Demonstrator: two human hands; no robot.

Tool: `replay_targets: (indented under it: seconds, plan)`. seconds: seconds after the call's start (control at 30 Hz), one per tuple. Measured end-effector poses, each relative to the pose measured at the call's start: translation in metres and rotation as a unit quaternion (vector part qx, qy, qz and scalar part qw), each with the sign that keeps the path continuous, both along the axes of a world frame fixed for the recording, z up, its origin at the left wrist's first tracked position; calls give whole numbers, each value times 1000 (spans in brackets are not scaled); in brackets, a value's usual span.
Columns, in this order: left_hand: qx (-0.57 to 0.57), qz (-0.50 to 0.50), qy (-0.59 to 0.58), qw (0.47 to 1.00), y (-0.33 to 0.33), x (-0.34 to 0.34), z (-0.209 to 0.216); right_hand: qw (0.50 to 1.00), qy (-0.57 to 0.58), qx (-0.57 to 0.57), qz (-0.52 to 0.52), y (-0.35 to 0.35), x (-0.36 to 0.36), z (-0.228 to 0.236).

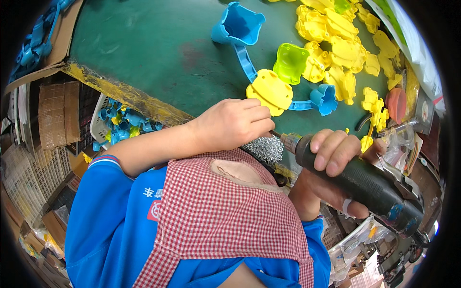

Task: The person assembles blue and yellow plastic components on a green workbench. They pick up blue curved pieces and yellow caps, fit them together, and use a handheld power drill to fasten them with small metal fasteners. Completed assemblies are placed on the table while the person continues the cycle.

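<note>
My right hand point(333, 156) is wrapped round a black power screwdriver point(370, 185), its metal tip point(291, 142) pointing left toward my other hand. My left hand point(235, 122) is closed, fingertips bent together just below a yellow plastic piece point(271, 91); what they hold, if anything, is hidden. Two blue curved arms run from the yellow piece, one up to a large blue cup point(238, 25), the other right to a small blue cup point(323, 99). A lime-green shell point(291, 62) lies against its upper edge. Small silver screws point(265, 149) lie heaped below my left hand.
Many yellow plastic pieces point(345, 48) are piled on the green table point(144, 57) at the far right. A red oval dish point(396, 104) stands near the right edge. At left are a white basket point(98, 117) of coloured parts and a cardboard box point(60, 38) with blue parts.
</note>
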State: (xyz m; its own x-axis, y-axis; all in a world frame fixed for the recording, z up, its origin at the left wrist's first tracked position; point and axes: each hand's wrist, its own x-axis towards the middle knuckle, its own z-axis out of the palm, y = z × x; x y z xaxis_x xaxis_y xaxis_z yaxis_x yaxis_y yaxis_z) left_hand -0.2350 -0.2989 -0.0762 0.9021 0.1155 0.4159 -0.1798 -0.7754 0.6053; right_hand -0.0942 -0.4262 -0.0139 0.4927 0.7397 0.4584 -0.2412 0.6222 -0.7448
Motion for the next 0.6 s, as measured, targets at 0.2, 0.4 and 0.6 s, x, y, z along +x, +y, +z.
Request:
replay_targets:
  seconds: [0.2,0.4,0.6]
  plan:
    - [101,61,-36,992,3,1,8,998,-52,-18,8,15,-3,9]
    - [14,69,-18,997,17,-4,7,999,6,-7,-40,27,-13,9]
    - [15,74,-49,996,18,-13,0,999,-43,-6,13,30,-5,7]
